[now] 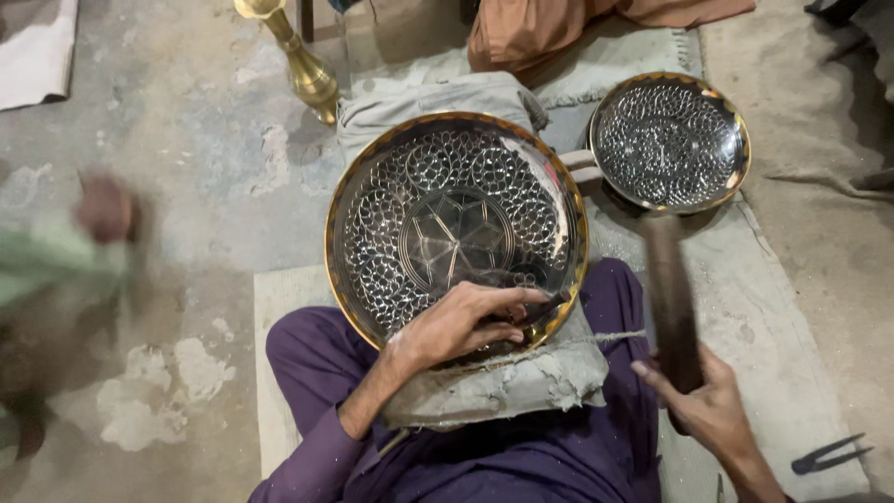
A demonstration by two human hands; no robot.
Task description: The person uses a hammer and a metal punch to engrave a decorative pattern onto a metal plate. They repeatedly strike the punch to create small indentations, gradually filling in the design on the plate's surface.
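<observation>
A large round metal plate (391,186) with a brass rim and an engraved pattern of circles rests tilted on a grey cloth-wrapped block (521,377) in my lap. My left hand (466,321) lies on its lower edge and pinches a small dark chisel (549,305) against the surface. My right hand (712,410) grips a dark wooden mallet (669,298), raised upright beside the plate and blurred.
A second, smaller engraved plate (669,140) lies on the mat (773,307) at the upper right. A brass stand (303,65) stands behind. Dark metal dividers (829,455) lie at the lower right. Another person's blurred hand (104,210) and green sleeve are at the left.
</observation>
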